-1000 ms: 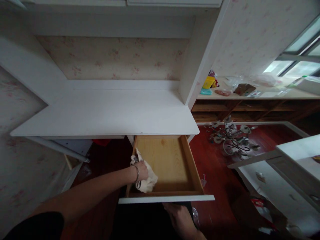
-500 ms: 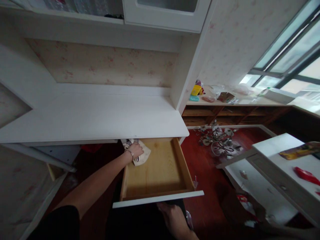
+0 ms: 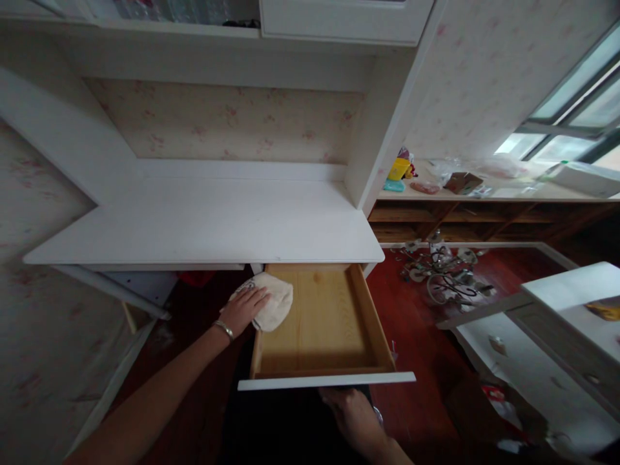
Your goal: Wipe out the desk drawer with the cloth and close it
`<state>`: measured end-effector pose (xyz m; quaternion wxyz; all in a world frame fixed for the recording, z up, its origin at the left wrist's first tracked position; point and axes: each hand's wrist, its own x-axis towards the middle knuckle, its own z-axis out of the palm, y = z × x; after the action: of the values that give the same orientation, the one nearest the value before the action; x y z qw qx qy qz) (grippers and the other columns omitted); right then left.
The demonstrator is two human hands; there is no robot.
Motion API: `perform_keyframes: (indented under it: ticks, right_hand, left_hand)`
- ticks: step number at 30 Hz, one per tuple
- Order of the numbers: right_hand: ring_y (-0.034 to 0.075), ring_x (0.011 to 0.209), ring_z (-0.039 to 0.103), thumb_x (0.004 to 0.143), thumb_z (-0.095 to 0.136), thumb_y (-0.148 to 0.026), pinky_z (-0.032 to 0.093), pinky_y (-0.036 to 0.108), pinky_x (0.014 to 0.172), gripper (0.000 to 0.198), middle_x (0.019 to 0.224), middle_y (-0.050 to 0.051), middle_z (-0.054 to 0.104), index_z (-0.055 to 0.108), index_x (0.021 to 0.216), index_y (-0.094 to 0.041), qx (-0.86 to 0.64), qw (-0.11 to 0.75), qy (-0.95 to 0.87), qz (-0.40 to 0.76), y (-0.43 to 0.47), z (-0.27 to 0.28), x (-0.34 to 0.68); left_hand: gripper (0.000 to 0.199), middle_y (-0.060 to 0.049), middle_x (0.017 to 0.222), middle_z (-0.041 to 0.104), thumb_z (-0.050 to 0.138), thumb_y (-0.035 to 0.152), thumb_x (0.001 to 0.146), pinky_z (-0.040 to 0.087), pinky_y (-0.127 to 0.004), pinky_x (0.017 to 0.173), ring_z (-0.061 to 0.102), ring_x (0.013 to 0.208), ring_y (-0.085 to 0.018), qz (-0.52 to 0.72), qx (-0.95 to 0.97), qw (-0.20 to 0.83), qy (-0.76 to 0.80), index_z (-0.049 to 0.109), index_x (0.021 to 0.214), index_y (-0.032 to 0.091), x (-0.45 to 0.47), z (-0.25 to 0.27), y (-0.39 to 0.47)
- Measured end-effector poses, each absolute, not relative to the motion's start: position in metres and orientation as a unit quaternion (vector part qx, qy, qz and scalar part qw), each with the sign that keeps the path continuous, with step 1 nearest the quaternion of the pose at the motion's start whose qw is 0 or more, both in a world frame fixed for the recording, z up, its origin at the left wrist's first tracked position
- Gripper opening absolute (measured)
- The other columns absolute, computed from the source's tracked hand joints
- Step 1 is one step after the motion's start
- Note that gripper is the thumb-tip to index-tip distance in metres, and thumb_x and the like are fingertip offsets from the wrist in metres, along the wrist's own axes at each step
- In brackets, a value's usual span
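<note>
A wooden drawer (image 3: 372,323) with a white front stands pulled out from under the white desk (image 3: 203,223). My left hand (image 3: 245,309) lies flat on a cream cloth (image 3: 276,309) and presses it over the drawer's left wall, near the back corner. A thin bracelet circles that wrist. My right hand (image 3: 356,420) is below the drawer's white front, fingers curled up under its edge; what it grips is hidden.
A metal light fitting (image 3: 448,274) lies on the red floor to the right. Behind it a low wooden shelf (image 3: 484,213) carries small items and a yellow container (image 3: 400,169). A white cabinet (image 3: 566,316) stands at right. Wall cupboards hang above the desk.
My left hand with the cloth slid from the drawer's front left corner to the back, then up onto the left wall. The right hand stayed under the drawer front.
</note>
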<state>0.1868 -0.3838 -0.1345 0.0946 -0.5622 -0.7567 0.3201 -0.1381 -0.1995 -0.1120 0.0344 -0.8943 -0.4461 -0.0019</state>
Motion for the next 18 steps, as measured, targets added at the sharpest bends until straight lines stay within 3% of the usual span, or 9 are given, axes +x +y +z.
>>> perform_keyframes:
  ticks: [7,10,14,18]
  right_hand:
    - [0.021,0.09,0.066,0.091,0.039,-0.022,0.043,0.025,0.072,0.033,0.095,0.002,0.072,0.067,0.106,-0.031,-0.558,0.102,-0.743,0.357,-0.384,-0.13,0.187]
    - [0.021,0.092,0.066,0.091,0.039,-0.023,0.043,0.025,0.076,0.033,0.097,0.003,0.072,0.067,0.107,-0.029,-0.557,0.12,-0.734,0.37,-0.385,-0.131,0.187]
    - [0.02,0.089,0.066,0.092,0.039,-0.024,0.044,0.026,0.078,0.032,0.094,0.003,0.072,0.069,0.101,-0.028,-0.559,0.132,-0.722,0.386,-0.386,-0.136,0.187]
    - [0.02,0.094,0.065,0.092,0.04,-0.026,0.045,0.027,0.082,0.031,0.1,0.002,0.071,0.069,0.104,-0.028,-0.552,0.149,-0.714,0.403,-0.383,-0.141,0.189]
  left_hand:
    - [0.049,-0.011,0.139,0.046,0.038,0.004,0.082,0.031,-0.039,0.107,0.044,0.125,-0.021,-0.002,-0.863,0.005,-0.505,0.052,0.127,0.019,-0.105,-0.097,-0.136]
    - [0.053,-0.011,0.135,0.05,0.044,0.005,0.077,0.039,-0.036,0.1,0.051,0.119,-0.021,0.011,-0.853,-0.011,-0.522,0.05,0.128,0.018,-0.097,-0.089,-0.139]
    - [0.055,-0.008,0.126,0.058,0.051,0.018,0.076,0.047,-0.035,0.086,0.06,0.104,-0.024,0.046,-0.846,-0.063,-0.527,0.047,0.13,0.025,-0.103,-0.075,-0.177]
    - [0.056,-0.002,0.122,0.062,0.05,0.025,0.077,0.046,-0.033,0.083,0.063,0.101,-0.023,0.083,-0.838,-0.173,-0.511,0.043,0.131,0.034,-0.118,-0.054,-0.235]
